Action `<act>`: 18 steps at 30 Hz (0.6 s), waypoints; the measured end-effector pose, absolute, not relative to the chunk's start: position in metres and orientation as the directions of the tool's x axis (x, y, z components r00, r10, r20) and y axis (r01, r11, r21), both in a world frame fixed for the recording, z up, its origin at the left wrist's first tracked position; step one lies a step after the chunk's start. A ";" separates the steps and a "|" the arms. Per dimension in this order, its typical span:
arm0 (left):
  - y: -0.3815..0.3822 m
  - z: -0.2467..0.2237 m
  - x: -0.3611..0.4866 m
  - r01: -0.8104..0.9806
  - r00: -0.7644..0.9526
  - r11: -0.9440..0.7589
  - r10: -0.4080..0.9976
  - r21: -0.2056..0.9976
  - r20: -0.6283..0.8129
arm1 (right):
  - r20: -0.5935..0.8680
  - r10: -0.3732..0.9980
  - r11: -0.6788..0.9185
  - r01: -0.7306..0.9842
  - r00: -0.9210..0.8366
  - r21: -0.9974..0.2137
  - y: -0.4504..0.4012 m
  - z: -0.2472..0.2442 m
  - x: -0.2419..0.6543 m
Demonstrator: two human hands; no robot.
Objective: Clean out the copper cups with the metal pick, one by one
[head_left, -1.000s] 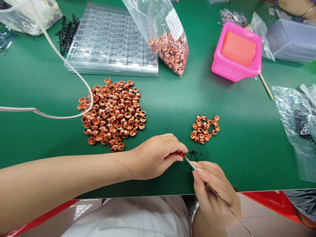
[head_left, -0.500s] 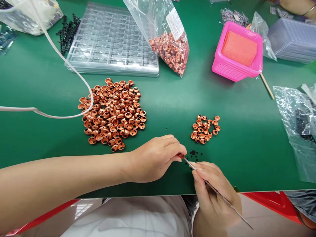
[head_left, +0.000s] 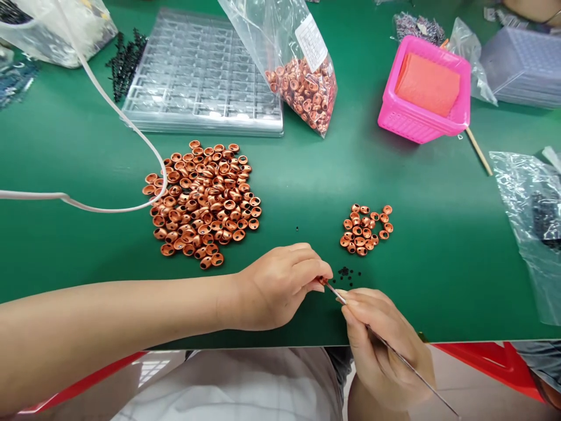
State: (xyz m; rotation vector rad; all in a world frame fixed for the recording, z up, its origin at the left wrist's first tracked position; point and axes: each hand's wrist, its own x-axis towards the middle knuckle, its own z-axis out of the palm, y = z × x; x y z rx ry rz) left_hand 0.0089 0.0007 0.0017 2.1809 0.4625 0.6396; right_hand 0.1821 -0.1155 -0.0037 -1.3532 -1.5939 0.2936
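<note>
Pinched between the fingertips of my left hand is a small copper-coloured cup-shaped piece, mostly hidden by the fingers. My right hand grips a thin metal rod-like tool as one holds a pen, and its tip meets the copper piece. Just beyond the fingertips lie several tiny black rings. Farther off is a small group of copper cup pieces. A much larger pile of the same pieces spreads out beyond my left forearm.
A white cable loops over the pile's left side. Behind stand stacked clear plastic trays, a bag of copper pieces and a pink basket holding orange cloth. Clear bags lie at right. Part of another person's arm shows top right.
The tool's tip has come closer into the copper piece, which has turned slightly in my left fingers. The whole view has shifted slightly.
</note>
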 end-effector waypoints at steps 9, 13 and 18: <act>0.007 0.007 0.011 0.128 0.811 -0.458 0.558 0.879 0.173 | 0.494 0.822 0.311 0.503 0.284 -0.806 -0.115 -0.009 0.175; 0.010 0.009 0.011 0.124 0.813 -0.346 0.572 0.930 0.105 | 0.523 0.729 0.378 0.377 0.441 -0.846 -0.113 -0.011 0.175; 0.013 0.011 0.010 0.115 0.819 -0.254 0.572 0.960 0.053 | 0.458 0.693 0.356 0.287 0.557 -0.889 -0.112 -0.011 0.172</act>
